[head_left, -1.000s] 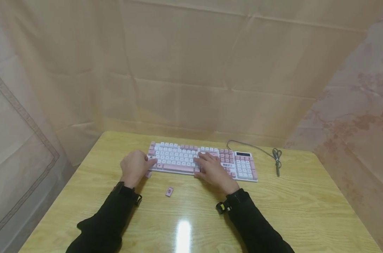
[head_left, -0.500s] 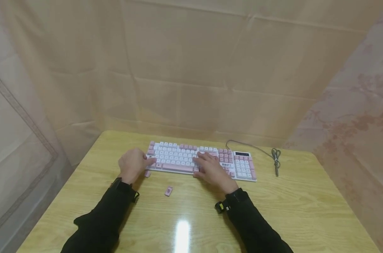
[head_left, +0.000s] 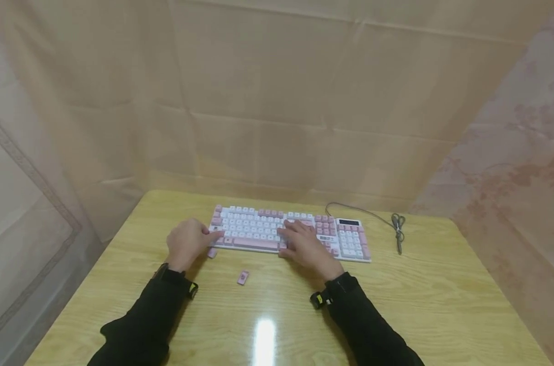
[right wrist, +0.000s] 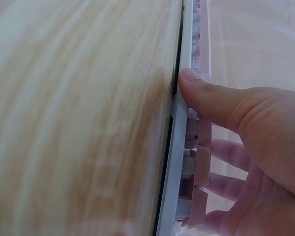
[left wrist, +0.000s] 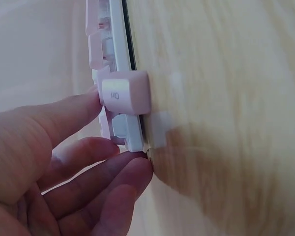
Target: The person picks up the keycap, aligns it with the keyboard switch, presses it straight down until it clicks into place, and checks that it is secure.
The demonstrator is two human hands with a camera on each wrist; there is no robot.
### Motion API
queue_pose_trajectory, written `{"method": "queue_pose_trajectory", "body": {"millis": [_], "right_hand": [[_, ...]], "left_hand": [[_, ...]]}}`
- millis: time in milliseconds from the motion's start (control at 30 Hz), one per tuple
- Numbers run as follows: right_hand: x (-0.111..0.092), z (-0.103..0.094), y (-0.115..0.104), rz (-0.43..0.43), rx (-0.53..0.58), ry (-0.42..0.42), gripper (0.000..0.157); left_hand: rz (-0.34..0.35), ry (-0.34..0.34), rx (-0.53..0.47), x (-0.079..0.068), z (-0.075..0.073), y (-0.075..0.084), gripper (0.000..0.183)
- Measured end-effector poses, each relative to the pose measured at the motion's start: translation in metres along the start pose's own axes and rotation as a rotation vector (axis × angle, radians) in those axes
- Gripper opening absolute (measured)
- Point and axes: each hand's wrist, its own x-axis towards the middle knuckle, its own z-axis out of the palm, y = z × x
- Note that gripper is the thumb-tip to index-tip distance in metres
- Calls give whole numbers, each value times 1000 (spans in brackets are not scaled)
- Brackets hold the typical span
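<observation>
A white and pink keyboard point(head_left: 254, 234) lies across the back of the wooden table. At its left end my left hand point(head_left: 187, 244) pinches a pink keycap between thumb and index finger, the other fingers curled beside the case. The pinched keycap is mostly hidden by the thumb. A loose pink keycap point(left wrist: 125, 93) sits on the table just in front of that end. My right hand point(head_left: 306, 247) rests on the keyboard with spread fingers over the keys; its thumb point(right wrist: 206, 93) touches the front edge.
A second loose pink keycap point(head_left: 243, 277) lies nearer on the table point(head_left: 396, 315). The keyboard's cord point(head_left: 361, 209) runs from the back to a tied bundle point(head_left: 398, 231) at the right. A beige cloth point(head_left: 277, 101) hangs behind the table.
Very little differs. The left hand has shifted slightly left and the left forearm with it, while the right hand keeps its place on the keyboard.
</observation>
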Motion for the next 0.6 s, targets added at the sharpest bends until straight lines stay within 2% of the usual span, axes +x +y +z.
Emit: {"method": "queue_pose_trajectory", "body": {"millis": [367, 600], "right_hand": [[4, 2, 1, 16, -18, -1, 61], [1, 3, 2, 22, -12, -15, 61]], "left_hand": [[-28, -60, -24, 0, -5, 0, 45], [-21, -62, -50, -3, -6, 0, 36]]}}
